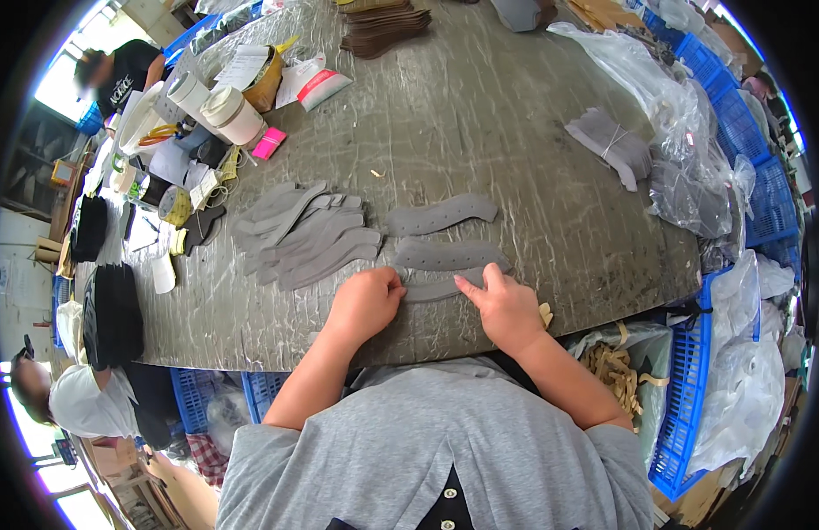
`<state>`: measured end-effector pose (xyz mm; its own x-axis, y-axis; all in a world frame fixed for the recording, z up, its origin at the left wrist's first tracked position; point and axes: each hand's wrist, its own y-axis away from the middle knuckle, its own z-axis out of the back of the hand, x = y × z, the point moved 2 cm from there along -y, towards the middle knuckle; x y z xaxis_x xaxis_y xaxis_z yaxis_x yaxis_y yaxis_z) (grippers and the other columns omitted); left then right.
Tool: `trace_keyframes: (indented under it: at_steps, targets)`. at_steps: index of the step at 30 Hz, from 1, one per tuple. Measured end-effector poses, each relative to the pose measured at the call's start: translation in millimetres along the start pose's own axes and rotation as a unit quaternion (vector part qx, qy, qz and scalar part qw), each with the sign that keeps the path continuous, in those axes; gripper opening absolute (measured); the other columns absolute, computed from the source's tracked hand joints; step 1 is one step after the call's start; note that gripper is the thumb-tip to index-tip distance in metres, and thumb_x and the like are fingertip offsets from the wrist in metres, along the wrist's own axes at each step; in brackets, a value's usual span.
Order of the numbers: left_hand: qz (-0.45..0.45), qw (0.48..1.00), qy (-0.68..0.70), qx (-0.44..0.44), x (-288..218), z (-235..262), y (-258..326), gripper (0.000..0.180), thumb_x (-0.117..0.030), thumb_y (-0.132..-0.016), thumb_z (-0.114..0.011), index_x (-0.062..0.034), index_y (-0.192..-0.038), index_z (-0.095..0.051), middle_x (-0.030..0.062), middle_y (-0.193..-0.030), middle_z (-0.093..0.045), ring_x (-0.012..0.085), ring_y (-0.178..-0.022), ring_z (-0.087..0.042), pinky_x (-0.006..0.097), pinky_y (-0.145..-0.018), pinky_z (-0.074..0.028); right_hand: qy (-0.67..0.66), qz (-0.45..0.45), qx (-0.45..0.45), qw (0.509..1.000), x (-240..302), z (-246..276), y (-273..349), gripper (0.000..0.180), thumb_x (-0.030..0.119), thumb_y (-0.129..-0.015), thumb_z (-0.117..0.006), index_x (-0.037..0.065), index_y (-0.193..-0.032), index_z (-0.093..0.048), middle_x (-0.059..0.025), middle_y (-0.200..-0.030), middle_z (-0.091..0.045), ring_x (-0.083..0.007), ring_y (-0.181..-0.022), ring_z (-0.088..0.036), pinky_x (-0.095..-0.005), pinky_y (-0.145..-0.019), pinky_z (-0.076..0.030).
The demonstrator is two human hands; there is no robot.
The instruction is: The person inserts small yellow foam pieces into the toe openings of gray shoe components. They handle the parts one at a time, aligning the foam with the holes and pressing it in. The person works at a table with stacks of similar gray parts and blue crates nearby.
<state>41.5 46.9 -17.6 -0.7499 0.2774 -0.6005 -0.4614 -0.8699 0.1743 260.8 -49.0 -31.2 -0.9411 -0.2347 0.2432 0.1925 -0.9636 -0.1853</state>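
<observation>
My left hand and my right hand rest on a narrow grey curved strip near the table's front edge, each pinching or pressing one end. Just beyond it lie two more grey curved strips with small holes, one close to my fingers and one farther out. A fanned pile of several similar grey pieces sits left of them.
The grey worktable carries tape rolls, a pink item, a bundled grey stack and clear plastic bags. Blue crates line the right side. Other people stand at far left and lower left.
</observation>
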Motion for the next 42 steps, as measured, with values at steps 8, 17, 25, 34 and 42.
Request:
trace_keyframes:
  at_steps: [8,17,25,34,42]
  targets:
    - [0.002,1.0,0.013,-0.011,1,-2,1,0.014,-0.016,-0.081,-0.07,-0.0027,-0.083,-0.068,0.019,-0.079,-0.067,0.04,-0.075,-0.064,0.045,-0.068,-0.051,-0.015,0.09,0.066,0.994,52,-13,-16,0.046,0.013,-0.083,-0.058,0.024,-0.127,-0.066,-0.011,-0.098,-0.052,-0.0196,-0.064,-0.063,-0.0332,-0.055,-0.052]
    - [0.099,0.955,0.245,-0.137,45,52,27,0.01,0.001,-0.076,-0.075,-0.002,-0.081,-0.067,0.0008,-0.072,-0.063,0.0071,-0.068,-0.055,0.024,-0.063,-0.044,-0.109,-0.04,-0.107,0.987,17,16,-2,0.029,0.007,-0.082,-0.065,0.013,-0.11,-0.071,-0.0069,-0.085,-0.052,-0.0251,-0.059,-0.061,-0.0386,-0.052,-0.052]
    - [0.03,0.968,-0.005,-0.247,46,81,33,0.056,-0.013,-0.076,-0.081,-0.0049,-0.125,-0.054,0.0204,-0.108,-0.063,0.0386,-0.096,-0.065,0.046,-0.083,-0.052,-0.361,-0.029,-0.09,0.928,34,23,-22,0.013,0.009,-0.084,-0.072,0.005,-0.096,-0.071,-0.0104,-0.089,-0.064,-0.0275,-0.069,-0.064,-0.0362,-0.06,-0.051]
    - [-0.301,0.95,0.005,-0.086,-54,26,33,0.099,-0.068,-0.076,-0.056,-0.0057,-0.149,-0.031,0.0151,-0.106,-0.053,0.0302,-0.076,-0.062,0.038,-0.058,-0.054,-0.543,-0.036,0.013,0.839,62,39,-46,0.011,0.003,-0.086,-0.065,-0.003,-0.093,-0.069,-0.0118,-0.081,-0.069,-0.0191,-0.071,-0.064,-0.0315,-0.062,-0.049]
    - [-0.342,0.937,0.06,-0.027,-51,14,30,0.096,-0.068,-0.077,-0.058,-0.0059,-0.146,-0.034,0.0175,-0.115,-0.05,0.0328,-0.079,-0.065,0.04,-0.062,-0.056,-0.666,-0.093,0.077,0.736,50,22,-36,0.01,0.001,-0.087,-0.065,-0.003,-0.095,-0.069,-0.0046,-0.085,-0.07,-0.0087,-0.077,-0.062,-0.0249,-0.066,-0.049]
